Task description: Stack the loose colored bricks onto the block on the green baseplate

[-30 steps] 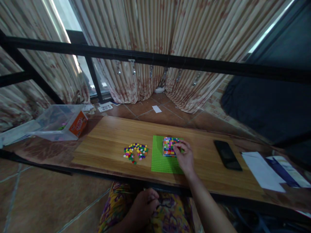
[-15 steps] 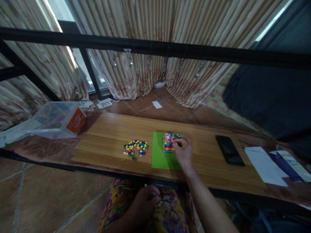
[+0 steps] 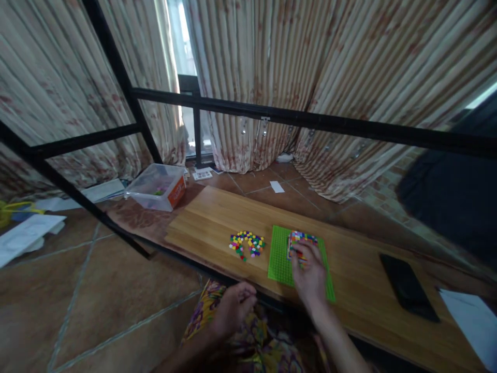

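Note:
My right hand (image 3: 309, 274) bends over a mosaic of small multicoloured bricks (image 3: 305, 237), its thumb and forefinger tips close together at the near left part. Whatever sits between those fingertips is too small to make out. Part of the mosaic is covered by the fingers. It sits on a green studded baseplate (image 3: 280, 259). Just off the bench's front edge, over my lap, my left hand (image 3: 234, 306) is curled with fingers drawn in; anything inside is hidden. Left of the baseplate lies a loose heap of tiny coloured bricks (image 3: 248, 239).
The wooden board (image 3: 209, 217) carries a black phone (image 3: 407, 287) on the right, with white paper (image 3: 471, 316) beyond it. At the left end stands a clear plastic box (image 3: 151, 194) with an orange label. A black metal rail (image 3: 240, 109) runs across in front of striped curtains.
My view has swung left and tilted, so everything sits further right. My right hand stays at the mosaic, its fingers now lower over its left part. My left hand remains curled over my lap.

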A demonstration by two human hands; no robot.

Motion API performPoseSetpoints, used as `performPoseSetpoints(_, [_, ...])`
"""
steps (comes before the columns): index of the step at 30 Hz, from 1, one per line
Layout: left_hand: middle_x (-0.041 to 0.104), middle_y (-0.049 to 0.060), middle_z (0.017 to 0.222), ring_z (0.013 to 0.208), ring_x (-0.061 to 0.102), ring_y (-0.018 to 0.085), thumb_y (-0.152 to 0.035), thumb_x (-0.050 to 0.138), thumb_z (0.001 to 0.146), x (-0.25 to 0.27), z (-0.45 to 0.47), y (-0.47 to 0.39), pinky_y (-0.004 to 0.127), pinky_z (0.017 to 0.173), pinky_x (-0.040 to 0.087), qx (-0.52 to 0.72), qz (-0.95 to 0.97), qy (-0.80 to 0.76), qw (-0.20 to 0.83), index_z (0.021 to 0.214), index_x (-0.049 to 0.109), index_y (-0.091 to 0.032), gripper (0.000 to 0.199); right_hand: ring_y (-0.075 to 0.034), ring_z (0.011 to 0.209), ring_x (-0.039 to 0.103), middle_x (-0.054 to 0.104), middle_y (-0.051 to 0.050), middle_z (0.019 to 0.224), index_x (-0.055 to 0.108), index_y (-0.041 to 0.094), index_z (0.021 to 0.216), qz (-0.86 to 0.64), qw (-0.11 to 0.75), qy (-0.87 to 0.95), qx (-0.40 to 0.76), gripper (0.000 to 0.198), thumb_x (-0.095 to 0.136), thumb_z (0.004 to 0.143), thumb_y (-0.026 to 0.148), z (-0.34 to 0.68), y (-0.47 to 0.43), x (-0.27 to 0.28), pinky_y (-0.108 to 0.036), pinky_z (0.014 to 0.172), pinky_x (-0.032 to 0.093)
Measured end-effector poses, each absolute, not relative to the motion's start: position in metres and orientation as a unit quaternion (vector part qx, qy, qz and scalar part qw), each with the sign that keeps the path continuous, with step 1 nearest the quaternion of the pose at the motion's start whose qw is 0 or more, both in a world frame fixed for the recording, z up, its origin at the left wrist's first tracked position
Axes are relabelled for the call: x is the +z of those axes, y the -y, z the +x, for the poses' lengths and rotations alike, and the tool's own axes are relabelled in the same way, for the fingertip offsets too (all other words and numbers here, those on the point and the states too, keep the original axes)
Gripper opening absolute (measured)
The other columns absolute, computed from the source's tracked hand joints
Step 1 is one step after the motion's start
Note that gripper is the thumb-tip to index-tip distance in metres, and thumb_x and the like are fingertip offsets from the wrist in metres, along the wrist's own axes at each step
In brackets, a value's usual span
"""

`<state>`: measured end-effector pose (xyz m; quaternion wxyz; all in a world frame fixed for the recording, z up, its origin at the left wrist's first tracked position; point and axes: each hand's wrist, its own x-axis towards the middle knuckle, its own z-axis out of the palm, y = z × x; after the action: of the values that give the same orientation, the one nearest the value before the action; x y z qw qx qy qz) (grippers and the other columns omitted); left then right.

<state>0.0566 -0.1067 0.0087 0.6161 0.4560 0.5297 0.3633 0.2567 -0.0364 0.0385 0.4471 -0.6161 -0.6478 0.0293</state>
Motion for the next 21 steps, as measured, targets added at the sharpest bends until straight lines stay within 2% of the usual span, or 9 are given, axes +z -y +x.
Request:
performPoseSetpoints(3, [0.061, 0.000, 0.070, 0.064, 0.056, 0.012, -0.027, 0.060, 0.069, 0.013, 0.037, 0.091, 0.024, 0.062, 0.044, 0.428, 0.432, -0.547, 0.576, 0.081, 0.059, -0.017, 0.016, -0.023, 0.111, 0.053, 0.055, -0.011, 0.119, 0.058, 0.021, 0.114, -0.571, 0.387, 0.718, 0.094, 0.032, 0.046, 0.086, 0.031, 0.218, 0.046, 0.030, -0.042, 0.097, 0.043])
performPoseSetpoints(6, [0.064, 0.002, 0.076, 0.068, 0.058, 0.013, -0.024, 0.061, 0.067, 0.011, 0.022, 0.077, 0.024, 0.066, 0.047, 0.455, 0.440, -0.569, 0.525, 0.086, 0.060, -0.016, 0.021, -0.028, 0.123, 0.044, 0.047, -0.014, 0.131, 0.045, 0.019, 0.131, -0.573, 0.344, 0.737, 0.104, 0.050, 0.051, 0.084, 0.035, 0.194, 0.037, 0.015, -0.048, 0.101, 0.039])
performPoseSetpoints(11, [0.066, 0.005, 0.090, 0.078, 0.063, 0.015, -0.018, 0.056, 0.071, 0.007, 0.014, 0.064, 0.028, 0.075, 0.050, 0.435, 0.479, -0.604, 0.466, 0.098, 0.060, -0.016, 0.028, -0.032, 0.134, 0.029, 0.036, -0.016, 0.142, 0.032, 0.017, 0.140, -0.547, 0.282, 0.781, 0.104, 0.068, 0.057, 0.081, 0.039, 0.183, 0.002, -0.001, -0.053, 0.105, 0.032])
performPoseSetpoints(15, [0.067, 0.004, 0.094, 0.085, 0.063, 0.015, -0.011, 0.053, 0.072, 0.014, 0.020, 0.051, 0.029, 0.082, 0.049, 0.395, 0.542, -0.604, 0.430, 0.104, 0.057, -0.018, 0.033, -0.031, 0.133, 0.031, 0.037, -0.016, 0.142, 0.033, 0.017, 0.139, -0.517, 0.253, 0.812, 0.095, 0.060, 0.051, 0.086, 0.038, 0.177, -0.016, -0.004, -0.053, 0.103, 0.033])
performPoseSetpoints(21, [0.064, 0.004, 0.087, 0.075, 0.063, 0.016, -0.013, 0.056, 0.071, 0.021, 0.031, 0.029, 0.028, 0.074, 0.049, 0.324, 0.578, -0.663, 0.347, 0.120, 0.046, -0.015, 0.050, -0.028, 0.115, 0.044, 0.052, -0.014, 0.123, 0.051, 0.016, 0.123, -0.526, 0.241, 0.812, 0.072, 0.036, 0.044, 0.091, 0.029, 0.163, -0.026, -0.002, -0.045, 0.097, 0.039])
